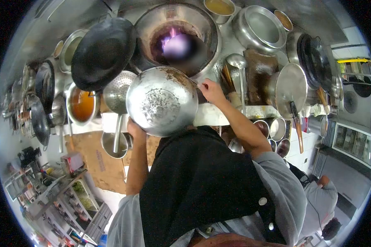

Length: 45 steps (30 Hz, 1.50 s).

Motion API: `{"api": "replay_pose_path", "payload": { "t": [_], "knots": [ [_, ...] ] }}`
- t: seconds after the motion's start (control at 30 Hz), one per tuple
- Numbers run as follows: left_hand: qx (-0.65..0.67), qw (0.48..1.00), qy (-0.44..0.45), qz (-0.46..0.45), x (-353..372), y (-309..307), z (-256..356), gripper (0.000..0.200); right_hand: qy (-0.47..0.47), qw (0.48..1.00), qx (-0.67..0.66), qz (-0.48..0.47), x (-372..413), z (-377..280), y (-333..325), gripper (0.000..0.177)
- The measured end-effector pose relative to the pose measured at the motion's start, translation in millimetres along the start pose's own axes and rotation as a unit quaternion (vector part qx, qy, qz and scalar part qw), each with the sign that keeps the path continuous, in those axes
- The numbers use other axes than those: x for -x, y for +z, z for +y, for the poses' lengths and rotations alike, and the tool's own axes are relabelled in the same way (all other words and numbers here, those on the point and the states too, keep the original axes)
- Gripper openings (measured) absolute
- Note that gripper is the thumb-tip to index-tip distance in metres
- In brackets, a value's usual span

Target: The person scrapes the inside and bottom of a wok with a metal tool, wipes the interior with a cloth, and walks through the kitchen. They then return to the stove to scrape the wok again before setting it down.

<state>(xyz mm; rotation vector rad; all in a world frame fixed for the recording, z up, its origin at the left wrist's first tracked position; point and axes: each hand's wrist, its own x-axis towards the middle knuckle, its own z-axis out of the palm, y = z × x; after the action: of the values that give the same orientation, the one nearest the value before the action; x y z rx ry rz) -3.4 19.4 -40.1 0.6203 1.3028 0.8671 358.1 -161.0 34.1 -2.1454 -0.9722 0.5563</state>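
Note:
A large silver metal bowl [163, 101] is tilted in front of me, its scuffed, stained surface facing up toward me. My left hand [137, 129] grips its lower left edge, the fingers mostly hidden behind it. At the bowl's upper right, my right hand [210, 90] is closed with the fingers pinched together; a thin metallic piece shows at the fingertips, too small to name. Just beyond the bowl is a lit burner [152, 24] with a purple flame, where a dark blurred shape partly covers the opening.
Left of the burner leans a black wok [103, 53], with a perforated strainer [118, 92] and a pot of orange liquid [81, 105] nearby. A ladle [237, 61], a fine-mesh skimmer [291, 90] and steel pots [261, 26] are on the right. Another person [321, 201] is behind at right.

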Motion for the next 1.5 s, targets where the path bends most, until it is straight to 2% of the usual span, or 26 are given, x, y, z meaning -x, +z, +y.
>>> {"api": "replay_pose_path", "payload": {
  "t": [0.07,0.1,0.2,0.23,0.33,0.43,0.53,0.57,0.6,0.7,0.8,0.83,0.93,1.03,1.13,1.23,1.3,1.43,1.5],
  "knots": [
    [0.015,1.0,-0.014,-0.001,11,9,7,0.046,-0.002,1.0,0.021,-0.01,-2,-8,-8,0.035],
    [0.002,1.0,-0.014,-0.008,14,11,9,0.046,-0.018,0.999,-0.025,-0.007,-6,-22,-5,0.036],
    [-0.009,1.0,-0.016,-0.013,14,5,12,0.047,-0.063,0.994,-0.088,-0.005,-11,-8,0,0.039],
    [0.007,1.0,-0.016,-0.009,13,8,13,0.047,-0.029,0.999,-0.028,-0.027,-8,-2,-10,0.037],
    [-0.001,1.0,-0.011,-0.003,19,10,14,0.047,0.002,0.999,0.009,-0.032,-8,5,-8,0.034],
    [0.005,1.0,-0.006,0.007,23,12,11,0.047,-0.044,0.997,-0.053,-0.021,-10,-31,4,0.034],
    [0.03,0.999,-0.018,0.023,14,4,5,0.046,-0.037,0.998,-0.059,0.002,-5,18,-10,0.035],
    [0.031,0.999,-0.022,0.022,23,10,14,0.046,-0.02,0.999,-0.014,-0.032,-5,20,-17,0.034],
    [0.033,0.999,-0.026,0.02,29,20,20,0.045,-0.034,0.999,-0.026,-0.033,-12,18,-12,0.034],
    [0.0,1.0,-0.015,0.023,22,9,12,0.045,-0.056,0.995,-0.075,-0.044,-10,-20,-1,0.033],
    [0.018,1.0,-0.002,-0.009,28,15,18,0.045,-0.036,0.997,-0.056,-0.032,-4,20,-11,0.033],
    [0.016,1.0,-0.003,-0.009,32,16,19,0.045,0.021,0.995,-0.078,-0.055,-5,24,-12,0.034],
    [0.016,1.0,-0.006,-0.003,33,16,19,0.046,-0.068,0.995,-0.046,-0.058,-14,-20,-8,0.033],
    [0.031,0.999,-0.017,0.0,21,13,14,0.046,-0.066,0.993,-0.088,-0.045,-9,-8,-11,0.031],
    [0.042,0.999,-0.02,-0.013,21,10,16,0.047,-0.03,0.999,-0.032,-0.032,-10,25,-7,0.03],
    [0.047,0.998,-0.031,-0.01,31,16,19,0.047,-0.064,0.993,-0.063,-0.071,-13,-31,-12,0.031],
    [0.071,0.997,-0.041,-0.015,26,13,17,0.047,-0.067,0.993,-0.084,-0.04,-7,5,-5,0.031],
    [0.07,0.997,-0.037,-0.011,30,20,21,0.047,-0.052,0.997,-0.05,-0.02,-4,3,-6,0.031],
    [0.073,0.996,-0.055,-0.012,42,25,29,0.047,-0.052,0.994,-0.087,-0.031,-8,-4,0,0.032]
  ]
}}
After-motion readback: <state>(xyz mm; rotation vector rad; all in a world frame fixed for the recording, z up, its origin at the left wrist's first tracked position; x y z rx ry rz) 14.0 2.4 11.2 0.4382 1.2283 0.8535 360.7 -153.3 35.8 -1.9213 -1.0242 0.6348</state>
